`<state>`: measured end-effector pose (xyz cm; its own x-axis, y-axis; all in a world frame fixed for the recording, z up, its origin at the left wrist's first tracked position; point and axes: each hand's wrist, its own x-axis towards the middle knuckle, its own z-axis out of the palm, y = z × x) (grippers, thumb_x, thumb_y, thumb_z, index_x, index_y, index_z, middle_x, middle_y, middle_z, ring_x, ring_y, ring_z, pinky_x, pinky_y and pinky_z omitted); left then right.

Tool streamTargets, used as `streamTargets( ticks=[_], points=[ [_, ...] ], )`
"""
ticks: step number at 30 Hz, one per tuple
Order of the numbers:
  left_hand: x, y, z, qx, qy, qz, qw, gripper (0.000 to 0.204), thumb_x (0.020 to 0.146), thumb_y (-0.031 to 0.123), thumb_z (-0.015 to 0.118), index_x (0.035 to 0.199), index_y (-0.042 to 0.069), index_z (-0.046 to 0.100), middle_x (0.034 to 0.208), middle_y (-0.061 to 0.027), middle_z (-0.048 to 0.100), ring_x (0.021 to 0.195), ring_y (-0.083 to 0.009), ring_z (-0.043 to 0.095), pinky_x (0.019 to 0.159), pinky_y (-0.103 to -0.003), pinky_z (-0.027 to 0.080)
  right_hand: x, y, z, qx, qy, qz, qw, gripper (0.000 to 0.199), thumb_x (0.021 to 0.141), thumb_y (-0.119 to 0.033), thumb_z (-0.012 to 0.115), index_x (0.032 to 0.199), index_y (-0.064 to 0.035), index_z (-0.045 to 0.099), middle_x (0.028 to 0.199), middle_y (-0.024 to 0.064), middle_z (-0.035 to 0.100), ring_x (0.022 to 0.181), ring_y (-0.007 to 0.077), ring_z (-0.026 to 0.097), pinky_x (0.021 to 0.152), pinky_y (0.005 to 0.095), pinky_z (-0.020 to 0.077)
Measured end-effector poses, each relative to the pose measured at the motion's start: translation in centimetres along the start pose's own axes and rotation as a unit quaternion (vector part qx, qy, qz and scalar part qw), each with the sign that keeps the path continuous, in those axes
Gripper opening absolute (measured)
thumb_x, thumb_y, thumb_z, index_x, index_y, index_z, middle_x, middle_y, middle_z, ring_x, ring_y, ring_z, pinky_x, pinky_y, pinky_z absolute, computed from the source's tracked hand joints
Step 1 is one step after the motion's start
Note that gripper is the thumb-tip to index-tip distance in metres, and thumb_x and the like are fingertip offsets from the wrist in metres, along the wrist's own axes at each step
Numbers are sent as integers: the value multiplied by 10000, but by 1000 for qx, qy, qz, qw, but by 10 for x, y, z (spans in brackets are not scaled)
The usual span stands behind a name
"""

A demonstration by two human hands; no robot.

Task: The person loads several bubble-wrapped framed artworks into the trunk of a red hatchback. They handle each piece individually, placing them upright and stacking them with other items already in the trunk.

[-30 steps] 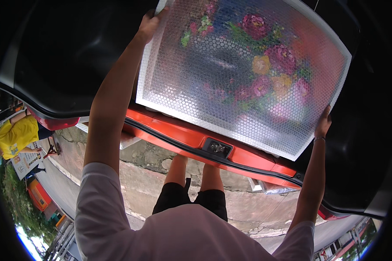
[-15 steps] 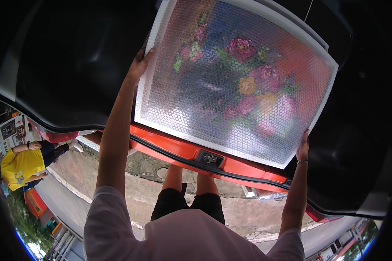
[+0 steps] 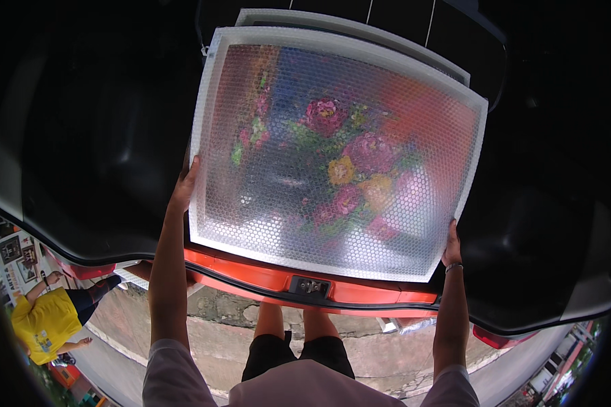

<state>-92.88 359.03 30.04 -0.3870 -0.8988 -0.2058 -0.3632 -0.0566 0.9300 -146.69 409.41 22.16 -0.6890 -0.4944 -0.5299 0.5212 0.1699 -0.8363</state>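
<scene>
A framed flower painting in a white frame, wrapped in clear bubble wrap, lies face up in the car's open boot. My left hand grips its left edge, the thumb on the near side of the frame and the other fingers mostly hidden. On the right edge, low down, my right hand holds the frame, with its fingers partly out of sight. Under and beyond the painting, the rim of a second pale wrapped frame sticks out. The painting's near edge sits just over the boot sill.
The orange-red boot sill has a black seal and a latch. Dark boot walls rise on both sides. Cracked pavement lies below. At the left, a person in a yellow shirt stands near a printed board.
The painting sits lower and farther left in view, its far edge now visible. More of the frame behind it shows. Both hands keep hold; my left hand is lower in the picture.
</scene>
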Motion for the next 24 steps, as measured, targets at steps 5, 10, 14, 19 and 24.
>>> streamTargets(
  ticks=[5,10,14,19,24],
  points=[
    [0,-1,0,38,0,41,998,894,928,645,488,1453,-65,344,1468,-195,413,1373,-264,364,1143,-375,246,8,8,-12,-10,-23,-11,1000,915,886,-610,595,1453,53,320,1469,172,412,1345,284,406,1125,404,317],
    [-5,-22,-5,-34,10,2,999,781,935,537,572,1438,-33,395,1445,-165,449,1348,-251,398,1128,-369,279,10,10,-16,9,-64,5,998,907,866,-623,610,1451,15,339,1452,147,441,1305,293,456,1091,407,374],
    [-15,-40,-14,-68,40,0,997,719,925,479,632,1413,-16,448,1423,-141,476,1305,-237,444,1103,-371,323,4,9,-10,52,-105,9,993,983,835,-753,503,1493,-48,308,1499,133,386,1339,306,409,1106,433,350],
    [-1,-42,-12,-200,-91,-140,965,963,847,800,399,1505,101,330,1491,-174,390,1346,-334,389,1118,-468,314,15,10,-14,111,-8,8,994,1002,840,-808,400,1539,-108,237,1552,109,311,1394,295,331,1138,433,290],
    [21,-41,-4,-348,-64,-141,925,669,1017,559,304,1476,77,367,1430,-117,463,1287,-302,457,1072,-439,386,46,23,-20,120,2,46,992,733,960,-645,378,1497,-146,368,1495,94,420,1357,263,396,1123,392,316]
  ],
)
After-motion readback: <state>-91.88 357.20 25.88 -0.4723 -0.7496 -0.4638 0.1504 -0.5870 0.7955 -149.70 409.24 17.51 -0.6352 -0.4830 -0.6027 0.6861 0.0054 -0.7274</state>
